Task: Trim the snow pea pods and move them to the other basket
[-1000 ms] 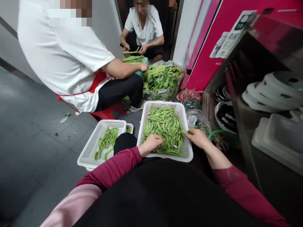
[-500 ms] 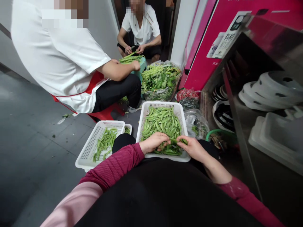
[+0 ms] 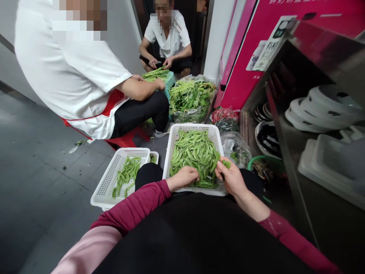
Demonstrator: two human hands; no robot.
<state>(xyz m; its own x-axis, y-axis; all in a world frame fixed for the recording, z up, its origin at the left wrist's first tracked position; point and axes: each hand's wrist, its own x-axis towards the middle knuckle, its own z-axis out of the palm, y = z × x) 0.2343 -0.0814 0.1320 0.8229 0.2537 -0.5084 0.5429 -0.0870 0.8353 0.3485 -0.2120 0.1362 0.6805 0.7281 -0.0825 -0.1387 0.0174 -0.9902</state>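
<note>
A white perforated basket (image 3: pixel 166 161) full of green pea pods (image 3: pixel 194 150) sits in front of my lap. My left hand (image 3: pixel 186 177) is over its near left part, fingers drawn together in a pinch; whatever lies between them is too small to tell. At the right rim, my right hand (image 3: pixel 232 178) is closed on pea pods (image 3: pixel 226 163), one jutting up from the fingertips and others tucked in the fingers. To the left, a second white basket (image 3: pixel 107 182) holds a smaller heap of pods, and a small white container (image 3: pixel 154 156) beside it also has green pieces.
Two people in white shirts (image 3: pixel 76 68) handle long green stems at a teal basket (image 3: pixel 170 80). Leafy greens fill a big clear bag (image 3: pixel 194 97). On the right are a clear plastic bag (image 3: pixel 235 146), a green-rimmed bin (image 3: pixel 252 161) and a metal shelf with white dishes (image 3: pixel 322 110).
My hands have moved apart: the left slightly down and left, the right with its pods up and slightly right. They were together at one pod before.
</note>
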